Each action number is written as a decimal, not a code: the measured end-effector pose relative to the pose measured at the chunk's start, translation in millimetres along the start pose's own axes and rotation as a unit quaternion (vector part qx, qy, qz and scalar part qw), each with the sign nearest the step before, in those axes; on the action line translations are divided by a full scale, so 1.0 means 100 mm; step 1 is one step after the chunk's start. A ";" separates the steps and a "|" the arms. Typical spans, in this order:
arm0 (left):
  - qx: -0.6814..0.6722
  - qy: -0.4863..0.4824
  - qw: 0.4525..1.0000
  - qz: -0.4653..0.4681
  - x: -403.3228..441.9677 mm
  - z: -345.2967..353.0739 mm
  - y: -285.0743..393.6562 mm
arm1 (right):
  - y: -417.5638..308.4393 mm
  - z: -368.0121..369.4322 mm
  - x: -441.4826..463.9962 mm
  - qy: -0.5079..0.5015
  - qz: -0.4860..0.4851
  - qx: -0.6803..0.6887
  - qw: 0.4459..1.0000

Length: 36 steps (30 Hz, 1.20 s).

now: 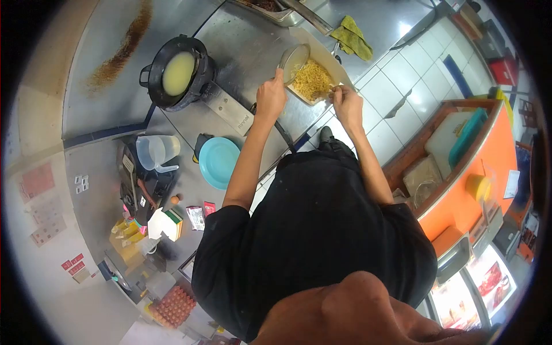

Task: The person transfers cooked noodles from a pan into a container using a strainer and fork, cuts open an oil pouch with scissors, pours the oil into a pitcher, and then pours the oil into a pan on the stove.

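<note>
Black shirt [322, 224] lower centre, box [323, 48] of noodles [312, 79] upper centre.
Left hand [271, 98] grips clear bowl [295, 56]; right hand [347, 104] pinches beside noodles, object held unclear.

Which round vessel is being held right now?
The clear bowl, gripped at its rim by the left hand; no hand touches the black wok or the turquoise plate.

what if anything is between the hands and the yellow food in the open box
On the left hand side, the clear round bowl, held at the food's left edge, is in between. Nothing visible stands between the right hand and the food; its fingertips are at the right edge.
</note>
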<state>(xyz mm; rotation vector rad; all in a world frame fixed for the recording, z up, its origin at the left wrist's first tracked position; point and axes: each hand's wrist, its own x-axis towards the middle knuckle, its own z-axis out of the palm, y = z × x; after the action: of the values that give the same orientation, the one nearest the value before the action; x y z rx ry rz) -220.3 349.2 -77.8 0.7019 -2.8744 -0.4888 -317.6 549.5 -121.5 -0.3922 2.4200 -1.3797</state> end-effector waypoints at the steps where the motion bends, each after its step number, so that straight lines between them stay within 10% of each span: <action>1: -0.009 0.001 1.000 -0.003 -0.01 0.02 -0.02 | 0.05 0.05 0.01 -0.008 0.017 0.062 0.998; 9: -0.059 0.043 0.997 -0.020 -0.09 -0.12 0.01 | 0.29 0.11 0.03 0.006 0.004 0.340 0.940; 17: -0.005 0.039 0.999 -0.023 0.01 -0.15 -0.01 | -0.39 -0.34 -0.13 0.010 -0.103 -0.196 0.975; 22: -0.041 -0.001 0.998 -0.037 0.03 -0.06 -0.01 | 0.09 0.02 0.00 0.012 -0.068 0.120 0.990; 31: -0.071 0.023 0.996 -0.040 -0.01 -0.15 0.05 | -0.22 -0.37 -0.09 -0.154 -0.232 -0.127 0.952; 36: -0.006 0.025 0.999 -0.027 0.03 -0.12 0.04 | -0.29 -0.30 -0.10 -0.023 -0.238 -0.175 0.955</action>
<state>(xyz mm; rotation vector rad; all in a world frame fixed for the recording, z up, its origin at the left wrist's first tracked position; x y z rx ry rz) -221.8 348.1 -65.1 0.7791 -2.8103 -0.4866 -318.8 562.2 -81.1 -1.1454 2.6370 -1.0735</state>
